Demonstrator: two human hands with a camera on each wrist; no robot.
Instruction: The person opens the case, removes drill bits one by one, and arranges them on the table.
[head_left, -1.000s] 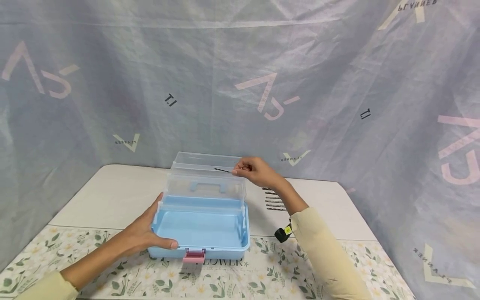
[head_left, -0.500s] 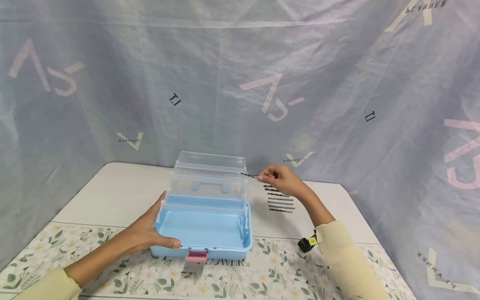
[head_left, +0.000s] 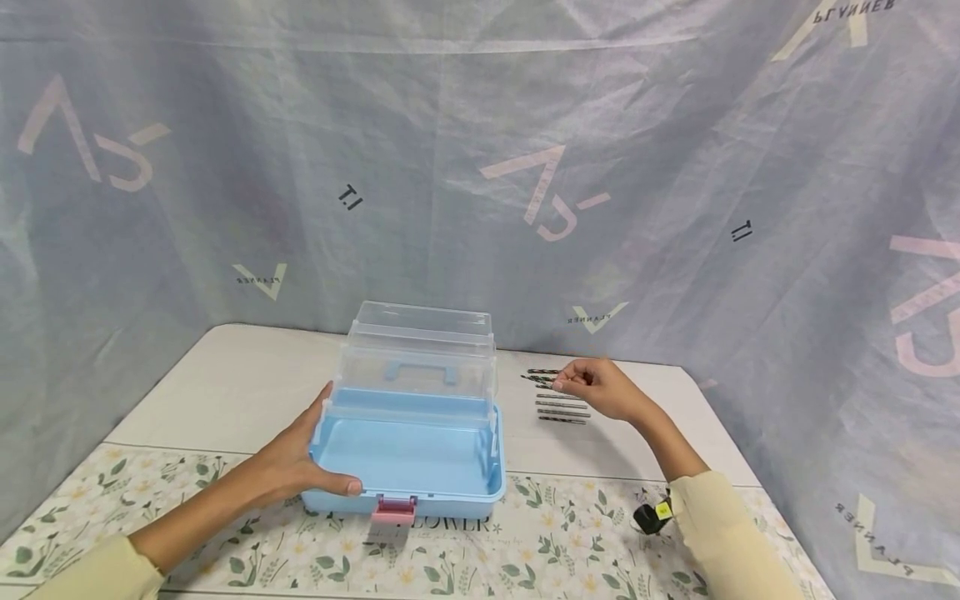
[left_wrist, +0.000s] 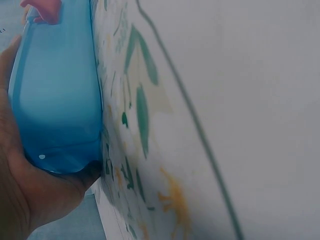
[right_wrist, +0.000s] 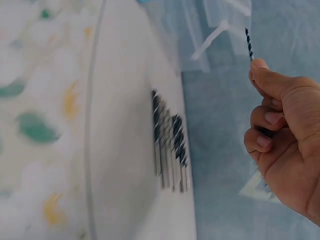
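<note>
A light blue plastic box (head_left: 450,506) stands open on the table, its clear tiered lid (head_left: 367,364) with a blue handle raised at the back. My left hand (head_left: 281,467) grips the box's left side, thumb over the front rim and fingers along the side wall. A pink latch (head_left: 395,510) hangs at the front. To the right, my right hand (head_left: 607,392) pinches a thin dark twist drill bit (right_wrist: 249,45) between thumb and index finger, tip pointing left. Below it several drill bits (head_left: 562,405) lie side by side in a row; the hand hides part of some.
A floral mat (head_left: 525,550) covers the front of the white table (head_left: 255,367). Grey printed cloth (head_left: 420,167) hangs behind and at both sides. A black strap device with a yellow label (head_left: 652,517) is at the right wrist.
My right hand has moved right and down with the drill bit, from in front of the clear lid to over the row of bits. The left hand stays on the box.
</note>
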